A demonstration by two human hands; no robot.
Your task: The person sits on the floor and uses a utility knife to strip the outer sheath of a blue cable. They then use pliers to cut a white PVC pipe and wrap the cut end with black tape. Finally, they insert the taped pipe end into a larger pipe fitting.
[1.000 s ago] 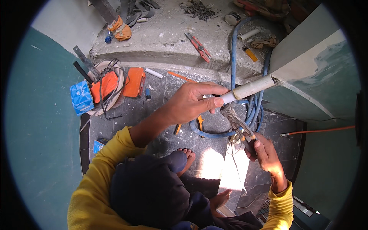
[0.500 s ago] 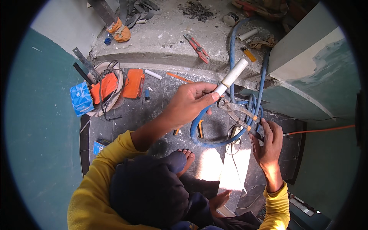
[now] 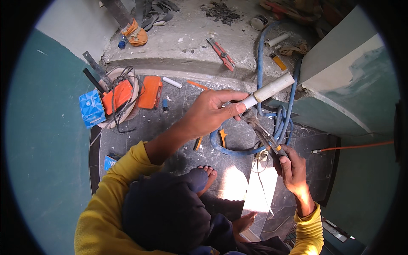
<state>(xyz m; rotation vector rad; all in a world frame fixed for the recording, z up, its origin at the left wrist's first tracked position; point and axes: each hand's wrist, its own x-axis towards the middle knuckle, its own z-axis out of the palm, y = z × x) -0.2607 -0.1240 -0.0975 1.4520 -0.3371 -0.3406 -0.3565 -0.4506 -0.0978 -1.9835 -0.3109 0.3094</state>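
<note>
The left hand (image 3: 207, 112) holds a white pipe (image 3: 274, 88) (right hand (image 3: 293, 171): pliers (image 3: 278, 148))

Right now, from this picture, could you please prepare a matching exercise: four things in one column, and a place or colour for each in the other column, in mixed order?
Things:
1. Joined pipe
2. Pliers
3. Looped hose
4. Red tool

Places or colours:
A. on the concrete step
B. in the left hand
C. blue
D. in the right hand

Right pairs: 1-B, 2-D, 3-C, 4-A.
</note>
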